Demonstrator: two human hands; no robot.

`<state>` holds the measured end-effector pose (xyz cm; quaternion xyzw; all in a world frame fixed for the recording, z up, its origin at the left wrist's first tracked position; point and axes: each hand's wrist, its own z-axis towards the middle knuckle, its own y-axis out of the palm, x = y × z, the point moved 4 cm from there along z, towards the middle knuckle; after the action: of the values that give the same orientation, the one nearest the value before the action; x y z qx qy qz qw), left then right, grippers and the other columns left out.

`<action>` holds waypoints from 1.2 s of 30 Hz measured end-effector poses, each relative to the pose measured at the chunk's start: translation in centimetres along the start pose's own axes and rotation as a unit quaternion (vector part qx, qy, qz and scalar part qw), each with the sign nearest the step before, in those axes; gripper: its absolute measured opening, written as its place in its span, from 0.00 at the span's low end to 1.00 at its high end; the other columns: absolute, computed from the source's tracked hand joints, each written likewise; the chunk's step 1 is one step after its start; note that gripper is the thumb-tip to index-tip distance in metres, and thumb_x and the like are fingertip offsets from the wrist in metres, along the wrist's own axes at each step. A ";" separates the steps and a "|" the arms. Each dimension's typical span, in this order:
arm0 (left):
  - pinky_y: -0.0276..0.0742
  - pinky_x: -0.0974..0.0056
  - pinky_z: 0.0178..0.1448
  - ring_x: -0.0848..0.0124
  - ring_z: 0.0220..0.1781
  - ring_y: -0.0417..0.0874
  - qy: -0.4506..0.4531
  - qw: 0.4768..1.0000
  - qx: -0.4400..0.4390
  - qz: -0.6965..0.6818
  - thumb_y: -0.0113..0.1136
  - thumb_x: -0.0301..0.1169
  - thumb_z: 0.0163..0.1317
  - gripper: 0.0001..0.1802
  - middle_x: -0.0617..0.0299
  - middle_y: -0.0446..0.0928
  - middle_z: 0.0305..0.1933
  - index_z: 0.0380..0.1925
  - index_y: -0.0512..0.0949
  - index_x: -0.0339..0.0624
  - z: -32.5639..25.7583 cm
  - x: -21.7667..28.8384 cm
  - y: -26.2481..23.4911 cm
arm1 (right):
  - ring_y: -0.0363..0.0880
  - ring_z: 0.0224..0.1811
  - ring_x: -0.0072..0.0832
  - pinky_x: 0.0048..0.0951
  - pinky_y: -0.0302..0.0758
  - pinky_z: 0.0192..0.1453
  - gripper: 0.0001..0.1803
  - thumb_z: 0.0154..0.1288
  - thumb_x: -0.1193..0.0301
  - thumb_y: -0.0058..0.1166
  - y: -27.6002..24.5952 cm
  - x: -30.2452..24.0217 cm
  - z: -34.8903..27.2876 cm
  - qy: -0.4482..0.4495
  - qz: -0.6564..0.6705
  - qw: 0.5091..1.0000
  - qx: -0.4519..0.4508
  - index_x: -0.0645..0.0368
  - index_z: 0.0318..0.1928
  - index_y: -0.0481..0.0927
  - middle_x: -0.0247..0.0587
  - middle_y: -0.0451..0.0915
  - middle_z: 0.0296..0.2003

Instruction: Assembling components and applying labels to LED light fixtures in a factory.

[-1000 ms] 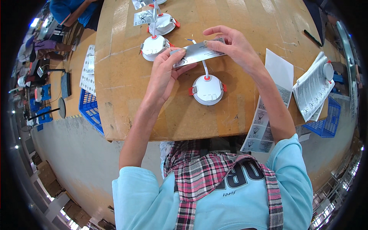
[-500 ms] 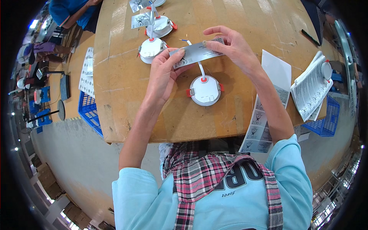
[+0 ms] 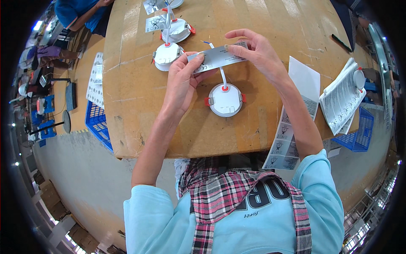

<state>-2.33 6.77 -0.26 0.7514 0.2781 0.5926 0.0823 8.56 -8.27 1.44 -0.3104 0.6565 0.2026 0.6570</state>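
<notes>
A: State of the grip?

B: Left hand (image 3: 182, 78) pinches the left end of a silver label (image 3: 218, 58); right hand (image 3: 259, 53) pinches the right end, thumb on top.

A: Where is the label?

B: Raised above the table (image 3: 190, 137), crossing over the white cable (image 3: 223, 77) of the nearest lamp (image 3: 225, 102). Whether it touches the cable, I cannot tell. The lamp body sits on the table, clear of both hands.

A: Handling?

B: Judged light, thin and flexible, prone to creasing. Its underside is hidden; if sticky, it may cling. Best held at the two short ends, lightly taut.

A: Nearby?

B: To the right, a label strip (image 3: 282, 144) overhangs the table's near edge.
</notes>
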 end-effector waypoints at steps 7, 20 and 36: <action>0.81 0.64 0.51 0.71 0.43 0.81 0.007 1.000 0.006 -0.019 0.47 0.30 0.68 0.10 0.54 0.77 0.42 0.42 0.70 0.34 0.0 0.1 0.3 | 0.75 0.34 0.20 0.20 0.71 0.39 0.21 0.59 0.65 0.59 0.0 0.2 -0.1 0.009 -0.009 1.000 0.001 0.63 0.50 0.74 0.39 0.79 0.30; 0.80 0.62 0.53 0.74 0.42 0.80 0.029 0.999 -0.017 -0.014 0.46 0.32 0.68 0.10 0.58 0.77 0.40 0.41 0.72 0.36 -0.1 0.2 0.9 | 0.76 0.36 0.23 0.24 0.72 0.42 0.21 0.63 0.61 0.54 -0.6 0.9 0.2 0.017 -0.064 0.998 0.004 0.63 0.50 0.73 0.40 0.80 0.31; 0.80 0.63 0.51 0.73 0.41 0.80 0.016 0.995 -0.093 0.015 0.51 0.34 0.66 0.12 0.58 0.78 0.39 0.41 0.73 0.34 1.2 0.0 2.9 | 0.70 0.25 0.15 0.19 0.67 0.29 0.17 0.59 0.60 0.58 -0.8 -1.0 0.0 -0.001 -0.029 0.999 0.024 0.63 0.34 0.82 0.29 0.76 0.23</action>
<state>-0.25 4.62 0.69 0.7350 0.2118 0.6289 0.1389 9.05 -8.71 2.56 -0.3127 0.6514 0.1679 0.6706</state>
